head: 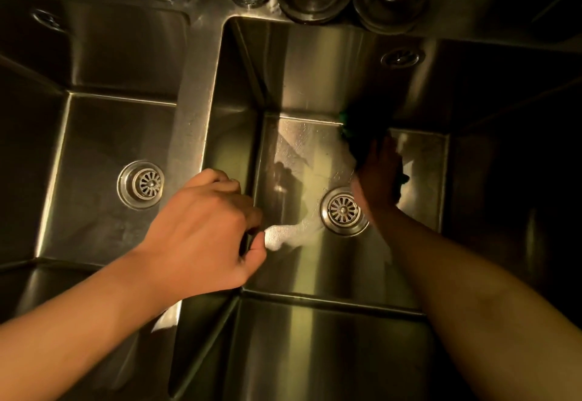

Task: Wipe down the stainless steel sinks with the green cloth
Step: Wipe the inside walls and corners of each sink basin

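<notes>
left hand curled on steel divider; right hand flat on green cloth

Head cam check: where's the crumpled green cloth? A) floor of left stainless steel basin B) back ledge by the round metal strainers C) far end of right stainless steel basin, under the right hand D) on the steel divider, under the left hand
C: the green cloth lies at the right basin's far floor edge with the blurred right hand on it; the left hand grips the steel divider, no cloth there.
</notes>
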Available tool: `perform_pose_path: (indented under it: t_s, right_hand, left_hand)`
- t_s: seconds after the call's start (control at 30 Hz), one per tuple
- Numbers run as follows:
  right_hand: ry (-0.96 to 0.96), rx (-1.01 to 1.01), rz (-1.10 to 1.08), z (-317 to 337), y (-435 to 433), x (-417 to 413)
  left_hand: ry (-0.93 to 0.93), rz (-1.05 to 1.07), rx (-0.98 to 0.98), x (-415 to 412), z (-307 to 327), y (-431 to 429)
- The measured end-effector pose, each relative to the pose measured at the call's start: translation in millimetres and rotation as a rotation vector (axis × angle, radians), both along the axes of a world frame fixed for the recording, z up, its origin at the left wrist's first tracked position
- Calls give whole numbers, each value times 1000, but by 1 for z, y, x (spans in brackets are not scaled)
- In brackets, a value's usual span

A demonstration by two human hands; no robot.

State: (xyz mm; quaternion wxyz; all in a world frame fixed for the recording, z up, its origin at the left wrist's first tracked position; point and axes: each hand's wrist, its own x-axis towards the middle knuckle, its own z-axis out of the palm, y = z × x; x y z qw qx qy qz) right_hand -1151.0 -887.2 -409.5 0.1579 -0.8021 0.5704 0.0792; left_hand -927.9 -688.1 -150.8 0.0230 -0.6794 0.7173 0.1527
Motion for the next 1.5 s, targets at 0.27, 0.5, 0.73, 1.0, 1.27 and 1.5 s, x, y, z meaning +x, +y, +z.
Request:
perform_pose_path:
  t_s: [0.27, 0.5, 0.73, 1.0, 1.27, 1.5]
  right_hand:
    - [-444, 202, 301, 19, 73, 91]
    - [-441, 264, 401, 11, 157, 78]
    - [-634, 665, 254, 29, 175, -4]
    - [-140, 338, 48, 65, 102, -3]
    - [-150, 183, 868, 34, 108, -6]
    - [-75, 181, 867, 4, 126, 18]
  left_hand:
    - [0, 13, -16, 0, 1, 0]
    - [-4, 9, 17, -1, 2, 0]
    - [-23, 10, 23, -1, 6, -1]
    - [-26, 7, 20, -4, 8, -1]
    - [-47, 3, 4, -3, 6, 0]
    - [-26, 2, -32, 0, -1, 2]
